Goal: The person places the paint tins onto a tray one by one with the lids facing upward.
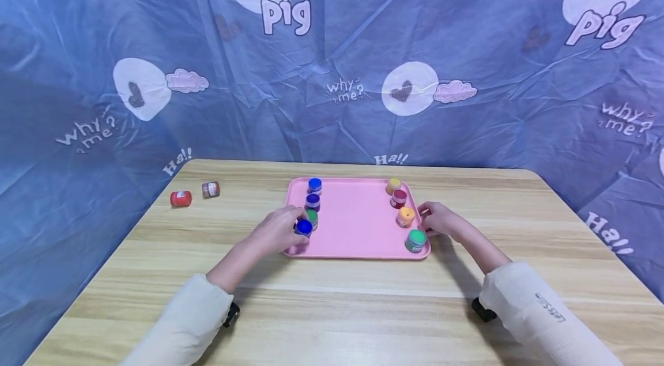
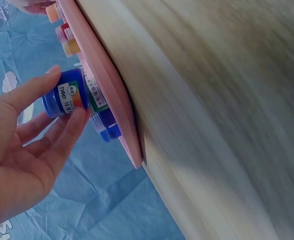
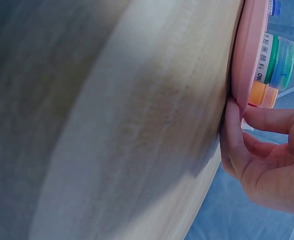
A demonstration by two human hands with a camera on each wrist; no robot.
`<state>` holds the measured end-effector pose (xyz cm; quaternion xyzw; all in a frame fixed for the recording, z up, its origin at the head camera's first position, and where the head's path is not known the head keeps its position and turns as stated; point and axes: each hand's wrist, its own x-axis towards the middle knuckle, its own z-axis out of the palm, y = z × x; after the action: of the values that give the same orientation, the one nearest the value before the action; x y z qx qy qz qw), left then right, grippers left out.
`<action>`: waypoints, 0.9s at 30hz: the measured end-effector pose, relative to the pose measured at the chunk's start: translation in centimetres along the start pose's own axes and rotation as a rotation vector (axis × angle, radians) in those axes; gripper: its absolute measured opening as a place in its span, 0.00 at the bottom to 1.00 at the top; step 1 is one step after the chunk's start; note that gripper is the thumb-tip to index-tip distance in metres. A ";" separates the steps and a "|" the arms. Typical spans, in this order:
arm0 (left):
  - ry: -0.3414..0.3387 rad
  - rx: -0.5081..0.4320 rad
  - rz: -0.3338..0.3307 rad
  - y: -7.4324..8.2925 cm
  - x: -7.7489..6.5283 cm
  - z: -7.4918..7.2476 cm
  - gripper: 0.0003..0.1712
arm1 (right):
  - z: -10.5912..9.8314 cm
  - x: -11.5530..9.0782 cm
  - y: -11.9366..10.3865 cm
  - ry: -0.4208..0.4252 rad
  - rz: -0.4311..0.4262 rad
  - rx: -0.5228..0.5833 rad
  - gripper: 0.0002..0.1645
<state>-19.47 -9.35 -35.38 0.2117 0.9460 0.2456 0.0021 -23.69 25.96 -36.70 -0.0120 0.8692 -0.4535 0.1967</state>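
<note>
My left hand (image 1: 280, 229) grips a small dark-blue paint jar (image 2: 67, 94) between thumb and fingers, at the left side of a pink tray (image 1: 358, 222). Right behind that jar on the tray are a green-labelled jar (image 1: 312, 217) and two blue jars (image 1: 313, 201), lined up along the left rim. At the tray's right rim, my right hand (image 1: 440, 220) pinches the edge between thumb and fingers. Beside it on the tray stand a green jar (image 1: 416, 240), an orange jar (image 1: 406, 217), a dark-red jar (image 1: 399, 199) and a yellow jar (image 1: 393, 185).
On the wooden table (image 1: 358, 314), left of the tray, lie a red jar (image 1: 181, 199) and a brownish jar (image 1: 211, 189). A blue printed cloth (image 1: 332, 49) hangs behind the table and along its sides.
</note>
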 end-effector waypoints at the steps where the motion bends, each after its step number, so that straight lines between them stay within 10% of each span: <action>1: -0.008 -0.006 0.002 0.0 0.1 0.1 0.20 | 0.0 0.0 0.0 0.000 -0.001 0.000 0.30; 27: -0.130 -0.071 0.023 0.2 0.1 1.1 0.19 | 0.0 0.1 0.0 -0.001 -0.002 -0.005 0.30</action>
<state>-19.39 -8.64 -36.20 0.2380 0.9321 0.2644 0.0684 -23.73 25.93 -36.75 -0.0134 0.8703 -0.4513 0.1965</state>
